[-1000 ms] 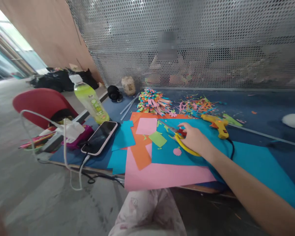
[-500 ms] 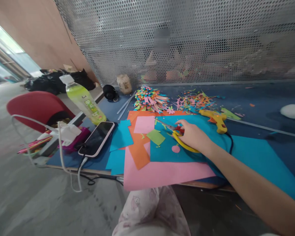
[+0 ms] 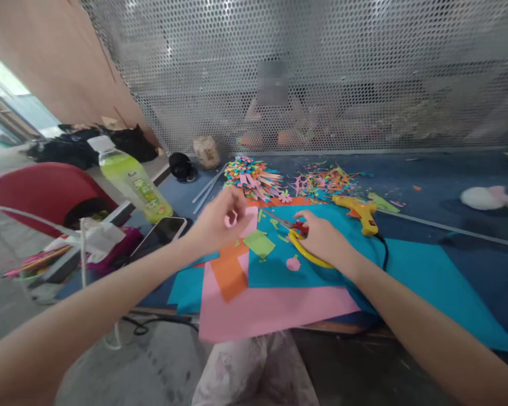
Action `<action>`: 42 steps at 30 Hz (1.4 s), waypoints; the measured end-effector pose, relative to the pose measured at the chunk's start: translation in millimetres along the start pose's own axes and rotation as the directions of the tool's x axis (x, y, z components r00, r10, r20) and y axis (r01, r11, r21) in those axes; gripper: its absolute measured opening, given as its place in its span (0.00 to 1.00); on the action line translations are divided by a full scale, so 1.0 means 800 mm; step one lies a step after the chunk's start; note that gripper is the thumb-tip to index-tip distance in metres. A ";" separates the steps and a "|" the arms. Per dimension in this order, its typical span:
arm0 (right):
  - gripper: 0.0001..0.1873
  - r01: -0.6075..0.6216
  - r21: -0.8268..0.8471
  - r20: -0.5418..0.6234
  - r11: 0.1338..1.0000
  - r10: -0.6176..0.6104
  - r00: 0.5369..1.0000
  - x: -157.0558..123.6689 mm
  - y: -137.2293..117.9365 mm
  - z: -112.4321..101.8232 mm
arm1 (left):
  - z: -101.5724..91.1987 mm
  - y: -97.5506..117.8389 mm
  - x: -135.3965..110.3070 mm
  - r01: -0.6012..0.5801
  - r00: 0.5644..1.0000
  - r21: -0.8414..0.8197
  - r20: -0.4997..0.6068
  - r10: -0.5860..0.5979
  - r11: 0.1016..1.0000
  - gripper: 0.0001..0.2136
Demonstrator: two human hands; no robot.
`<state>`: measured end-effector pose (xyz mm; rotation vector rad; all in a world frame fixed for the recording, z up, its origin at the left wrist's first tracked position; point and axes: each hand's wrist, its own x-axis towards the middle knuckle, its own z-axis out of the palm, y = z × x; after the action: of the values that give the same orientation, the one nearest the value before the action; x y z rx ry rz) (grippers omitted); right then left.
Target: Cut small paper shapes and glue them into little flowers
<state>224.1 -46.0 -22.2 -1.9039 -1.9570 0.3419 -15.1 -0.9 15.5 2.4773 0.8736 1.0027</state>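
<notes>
Since the earlier frame, your left hand (image 3: 220, 221) has come in from the lower left of the frame and now hovers or rests, you cannot tell which, over the pink square (image 3: 249, 229) left of the centre. Its fingers are loosely curled, the thumb well apart from them with pink showing through the gap, and they seem to grip nothing; blur hides whether they touch paper. Your right hand (image 3: 325, 241), right of the centre, is closed around the red and yellow handles of the scissors (image 3: 300, 246), the forefinger bent over the red part. The blades point to the upper left above the teal sheet (image 3: 279, 277), near the green piece (image 3: 259, 244). A pink scalloped disc (image 3: 293, 264) lies just below your grip in the frame. The yellow glue gun (image 3: 362, 214) is right of that hand, and the fringed paper bundle (image 3: 254, 178) sits at upper centre.
</notes>
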 end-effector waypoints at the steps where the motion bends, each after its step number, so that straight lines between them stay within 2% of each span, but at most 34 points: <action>1: 0.24 -0.005 -0.001 -0.005 1.000 0.005 1.000 0.001 0.001 0.000 | 0.004 -0.008 0.003 -0.004 0.996 0.066 0.084 -0.002 0.998 0.07; 3: 0.24 -0.018 -0.004 -0.013 1.000 0.018 1.000 0.002 0.002 0.000 | 0.013 -0.024 0.009 -0.016 0.970 0.197 0.240 -0.033 0.980 0.04; 4: 0.24 -0.026 -0.002 -0.016 1.000 0.026 1.000 0.002 0.003 -0.001 | 0.016 -0.030 0.011 -0.019 0.961 0.239 0.273 -0.049 0.971 0.05; 7: 0.24 -0.050 0.016 -0.028 0.999 0.050 0.998 0.002 0.003 -0.004 | 0.010 -0.034 0.008 -0.028 0.960 0.310 0.275 -0.061 0.950 0.10; 9: 0.23 -0.057 0.013 -0.030 0.998 0.057 0.998 0.002 0.003 -0.005 | -0.002 -0.029 0.000 -0.082 0.941 0.466 0.328 -0.086 0.881 0.10; 11: 0.23 -0.054 -0.008 -0.021 0.999 0.053 0.998 0.002 0.002 -0.005 | -0.011 -0.023 -0.009 -0.192 0.907 0.625 0.408 -0.107 0.757 0.12; 12: 0.23 -0.057 -0.025 -0.015 0.998 0.056 0.998 0.003 0.002 -0.004 | -0.013 -0.022 -0.014 -0.246 0.881 0.651 0.459 -0.114 0.718 0.14; 15: 0.23 -0.081 -0.068 -0.008 0.994 0.080 0.997 0.003 0.001 -0.002 | -0.007 -0.029 -0.024 -0.350 0.813 0.619 0.574 -0.100 0.703 0.16; 18: 0.24 -0.082 -0.061 -0.010 0.995 0.082 0.997 0.004 0.001 -0.003 | 0.004 -0.041 -0.031 -0.404 0.792 0.585 0.608 -0.051 0.704 0.12; 21: 0.23 -0.074 -0.051 -0.010 0.996 0.073 0.997 0.004 0.000 -0.005 | 0.010 -0.048 -0.038 -0.454 0.784 0.589 0.621 -0.015 0.668 0.07; 25: 0.24 -0.083 -0.074 0.003 0.994 0.084 0.996 0.003 -0.001 -0.005 | 0.007 -0.048 -0.040 -0.462 0.798 0.652 0.601 -0.040 0.601 0.07; 28: 0.24 -0.087 -0.052 0.004 0.995 0.088 0.996 0.003 -0.001 -0.004 | -0.002 -0.040 -0.034 -0.354 0.857 0.765 0.496 -0.141 0.538 0.07; 31: 0.24 -0.087 -0.033 0.001 0.996 0.087 0.996 0.003 -0.001 -0.004 | -0.003 -0.016 -0.029 -0.218 0.932 0.836 0.332 -0.148 0.503 0.09; 32: 0.24 -0.087 -0.034 0.000 0.996 0.087 0.996 0.003 -0.002 -0.004 | 0.002 -0.003 -0.030 -0.225 0.933 0.806 0.341 -0.118 0.548 0.09; 33: 0.24 -0.087 -0.037 0.002 0.995 0.088 0.996 0.003 -0.002 -0.005 | 0.010 0.013 -0.032 -0.276 0.916 0.732 0.397 -0.061 0.622 0.09; 35: 0.25 -0.094 -0.041 0.008 0.995 0.095 0.995 0.003 -0.002 -0.005 | 0.036 0.050 -0.043 -0.435 0.842 0.479 0.516 0.156 0.762 0.08; 36: 0.25 -0.098 -0.041 0.011 0.994 0.098 0.995 0.003 -0.002 -0.005 | 0.052 0.068 -0.049 -0.515 0.787 0.327 0.546 0.286 0.792 0.08; 37: 0.25 -0.099 -0.037 0.013 0.994 0.100 0.995 0.004 -0.001 -0.005 | 0.067 0.086 -0.056 -0.562 0.757 0.207 0.518 0.398 0.801 0.08; 38: 0.24 -0.097 -0.031 0.013 0.995 0.098 0.995 0.004 0.000 -0.004 | 0.082 0.102 -0.061 -0.604 0.710 0.096 0.516 0.479 0.791 0.08; 39: 0.24 -0.094 -0.025 0.012 0.995 0.094 0.995 0.004 0.001 -0.004 | 0.094 0.114 -0.065 -0.618 0.694 0.039 0.497 0.522 0.785 0.11; 40: 0.24 -0.091 -0.018 0.010 0.996 0.091 0.996 0.004 0.001 -0.004 | 0.103 0.123 -0.065 -0.617 0.709 0.019 0.448 0.545 0.787 0.15; 42: 0.24 -0.092 -0.010 0.011 0.996 0.092 0.996 0.005 0.002 -0.004 | 0.110 0.126 -0.059 -0.622 0.712 0.047 0.450 0.539 0.782 0.19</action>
<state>227.3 -42.6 -19.5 -2.0070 -1.8851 0.3703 63.0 -114.1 -19.1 3.0614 0.0234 0.5035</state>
